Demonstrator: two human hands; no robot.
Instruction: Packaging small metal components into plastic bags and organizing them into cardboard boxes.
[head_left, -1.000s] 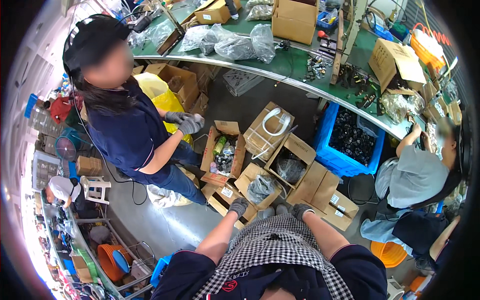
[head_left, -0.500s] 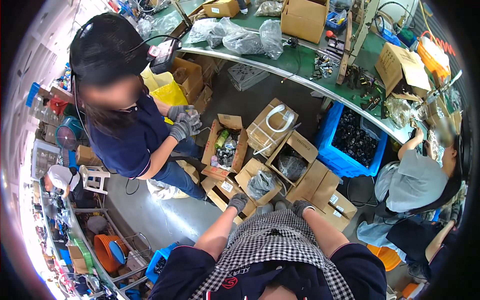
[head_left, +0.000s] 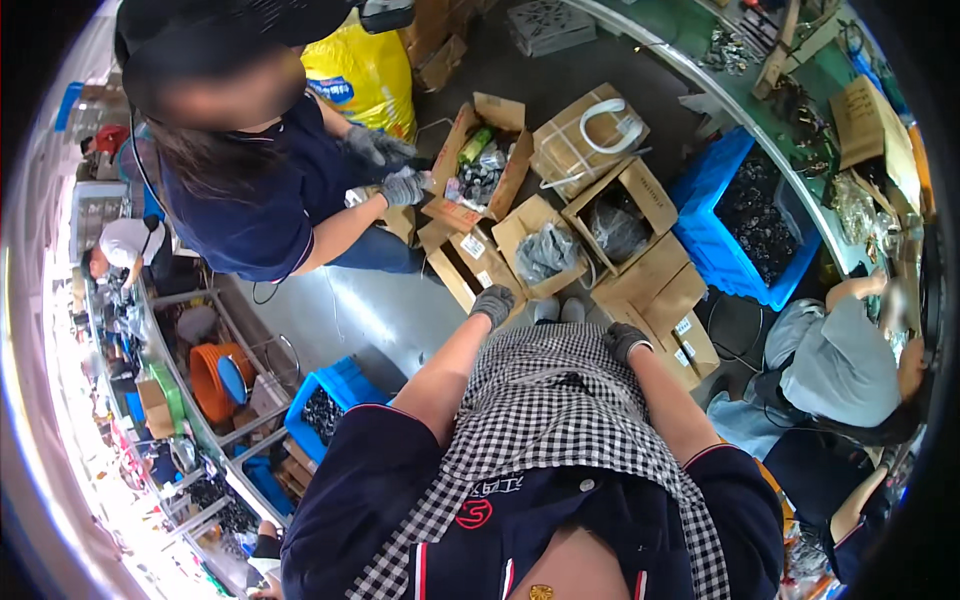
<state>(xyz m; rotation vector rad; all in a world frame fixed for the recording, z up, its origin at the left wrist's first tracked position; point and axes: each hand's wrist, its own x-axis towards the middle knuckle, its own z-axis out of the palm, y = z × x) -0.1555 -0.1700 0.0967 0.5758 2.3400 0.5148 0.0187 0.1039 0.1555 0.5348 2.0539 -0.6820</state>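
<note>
Both gloved hands, left hand [head_left: 493, 303] and right hand [head_left: 626, 341], hang apart and seemingly empty above open cardboard boxes [head_left: 545, 250], where crowding risks a stumble

Workshop / small assembly shop, w/ several people at work. Landmark: the blue crate [head_left: 745, 215] full of dark metal parts on the concrete floor [head_left: 370, 300]. Left of it, open cartons [head_left: 560, 220] w/ bagged parts and white tubing. Behind it, a long green bench [head_left: 745, 85] cluttered w/ hardware, bags, boxes. Right of it, a seated worker [head_left: 840, 365] at the bench. Far left of it, a gloved worker [head_left: 270, 200] sorting, plus shelving [head_left: 170, 400] w/ bins, an orange bucket [head_left: 215, 380], a second blue crate [head_left: 330, 405].
</note>
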